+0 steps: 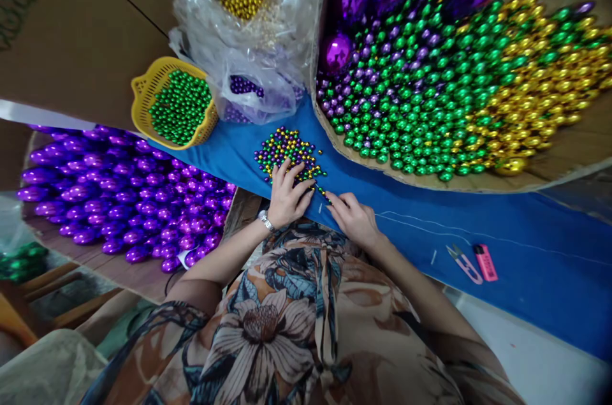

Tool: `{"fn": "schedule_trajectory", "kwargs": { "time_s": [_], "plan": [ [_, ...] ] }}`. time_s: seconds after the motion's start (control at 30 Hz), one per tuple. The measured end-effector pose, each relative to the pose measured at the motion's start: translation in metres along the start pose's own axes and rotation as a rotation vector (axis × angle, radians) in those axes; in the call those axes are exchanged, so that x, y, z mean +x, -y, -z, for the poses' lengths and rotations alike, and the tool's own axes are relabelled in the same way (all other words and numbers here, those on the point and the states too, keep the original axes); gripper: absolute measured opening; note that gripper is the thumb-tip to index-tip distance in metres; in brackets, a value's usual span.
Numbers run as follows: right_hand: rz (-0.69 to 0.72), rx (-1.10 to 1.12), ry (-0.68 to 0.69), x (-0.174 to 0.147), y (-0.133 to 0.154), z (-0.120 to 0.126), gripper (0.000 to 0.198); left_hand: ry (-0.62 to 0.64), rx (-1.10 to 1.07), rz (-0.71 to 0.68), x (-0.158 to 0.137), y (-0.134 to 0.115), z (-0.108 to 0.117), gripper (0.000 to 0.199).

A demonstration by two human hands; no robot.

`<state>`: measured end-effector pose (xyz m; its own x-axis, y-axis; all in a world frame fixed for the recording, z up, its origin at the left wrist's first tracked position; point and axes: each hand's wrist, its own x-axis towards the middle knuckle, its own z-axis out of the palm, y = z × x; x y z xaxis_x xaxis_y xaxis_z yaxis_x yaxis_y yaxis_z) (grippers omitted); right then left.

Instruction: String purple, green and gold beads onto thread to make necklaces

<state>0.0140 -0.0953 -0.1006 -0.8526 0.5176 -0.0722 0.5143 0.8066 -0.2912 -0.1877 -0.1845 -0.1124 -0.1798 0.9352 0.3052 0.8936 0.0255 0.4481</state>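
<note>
Left hand [287, 194] splayed flat; right hand [354, 219] pinching (fingers curled).

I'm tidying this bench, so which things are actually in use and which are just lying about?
In use:
- left hand on the small pile of mixed purple, green and gold beads
- right hand beside the thin white thread

Lying about:
- yellow plastic basket of green beads
- pink-handled thread snips
- pink lighter

Small mixed pile of beads [289, 153] under left hand [285, 196]: purple, green, gold; blue cloth [526, 265] beneath right hand [354, 219]; yellow basket [143, 95] beyond left hand, green beads inside; pink lighter [486, 262] right of right hand; floral brown-and-blue sleeves.
</note>
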Motion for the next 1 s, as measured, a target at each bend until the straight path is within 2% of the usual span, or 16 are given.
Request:
{"fn": "schedule_trajectory", "kwargs": {
  "time_s": [0.23,0.43,0.53,0.7,1.0],
  "plan": [
    [-0.003,-0.021,0.015,0.0,-0.004,-0.002,0.041,0.02,0.002,0.024,0.0,0.001,-0.001,0.023],
    [0.035,-0.032,0.025,0.015,0.0,-0.008,0.046,0.078,-0.019,0.032,0.001,-0.001,-0.001,0.022],
    [0.032,-0.012,0.0,0.017,-0.001,-0.009,0.044,0.058,-0.027,0.033,0.0,-0.002,0.002,0.023],
    [0.056,0.05,-0.077,0.003,-0.01,-0.006,0.039,0.036,-0.036,0.07,-0.006,0.002,0.008,0.021],
    [0.126,0.022,-0.093,-0.011,-0.008,-0.002,0.037,0.067,0.014,0.039,-0.011,0.002,0.001,0.024]
  ]
}}
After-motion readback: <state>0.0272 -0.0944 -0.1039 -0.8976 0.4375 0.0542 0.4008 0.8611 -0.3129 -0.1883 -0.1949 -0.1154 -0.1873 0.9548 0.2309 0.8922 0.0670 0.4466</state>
